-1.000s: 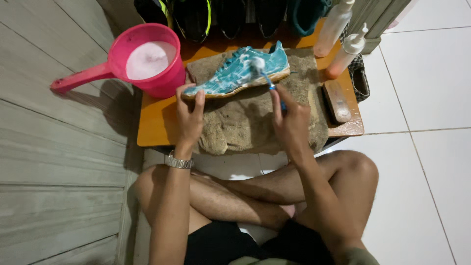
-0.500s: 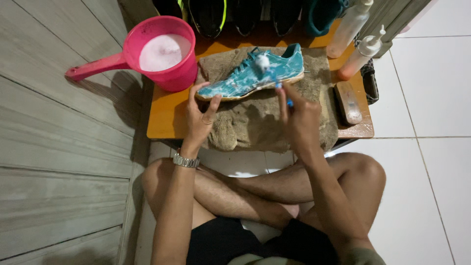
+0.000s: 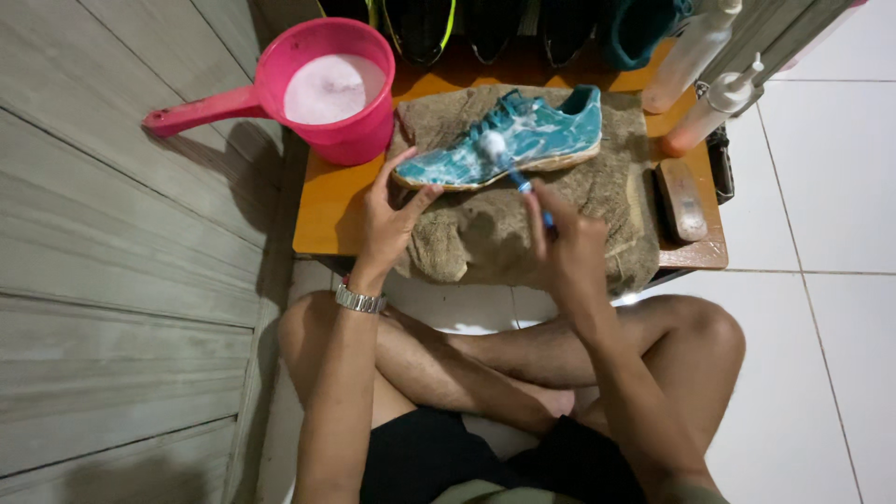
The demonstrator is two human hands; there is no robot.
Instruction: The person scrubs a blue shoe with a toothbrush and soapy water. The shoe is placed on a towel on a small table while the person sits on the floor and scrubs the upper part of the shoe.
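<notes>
A teal sneaker [image 3: 523, 140] streaked with foam lies on its side on a brown towel [image 3: 560, 210] spread over a low orange table [image 3: 322, 219]. My left hand [image 3: 392, 219] steadies the shoe at its toe, thumb and fingers against the sole edge. My right hand [image 3: 565, 243] grips a blue toothbrush [image 3: 523, 182] whose foamy head rests on the shoe's side near the laces. I sit cross-legged on the floor in front of the table, a metal watch on my left wrist.
A pink dipper [image 3: 327, 89] of soapy water stands at the table's back left. A wooden brush [image 3: 681, 201] lies at the right edge, with two bottles [image 3: 714, 103] behind it. Dark shoes [image 3: 420, 23] line the back. A grey wall runs along the left.
The toothbrush has slid along the shoe's side toward the toe while my left hand stays at the toe. The camera view has shifted slightly.
</notes>
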